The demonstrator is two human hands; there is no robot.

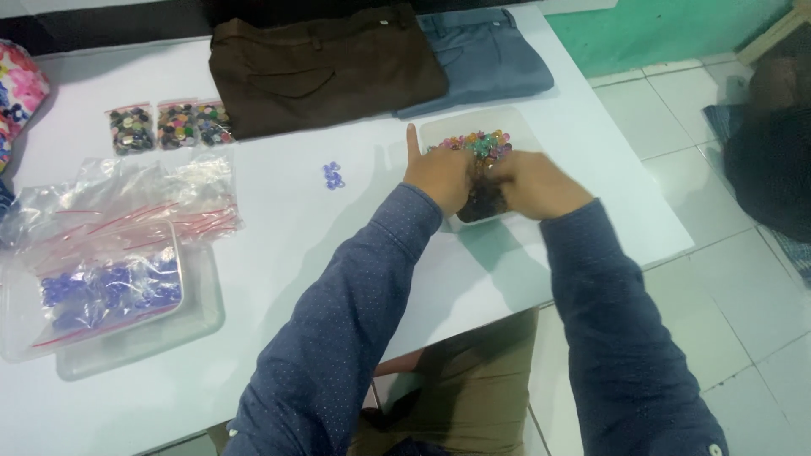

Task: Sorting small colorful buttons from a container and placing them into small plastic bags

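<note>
Both hands, left hand (pixel 439 176) and right hand (pixel 534 181), dug into the clear tray of mixed buttons (pixel 481 143) near the tabletop's (pixel 355 245) right edge, directly beneath them; whether the fingers gripped anything, I cannot tell.

- Two folded pairs of trousers are laid at the far edge of the white table (pixel 279 219): brown trousers (pixel 325 67) on the left, touching blue-grey trousers (pixel 481 55) on the right.
- Three small bags of mixed buttons (pixel 173 125) are set in a row left of the brown trousers.
- A small cluster of blue buttons (pixel 333 175) is seen loose on the table.
- Empty clear bags with red strips (pixel 144 198) are heaped beside what appears to be a clear tray (pixel 198 317) holding bagged blue buttons (pixel 106 291).
- A flowered cloth (pixel 21 89) is cut off at the left edge.
</note>
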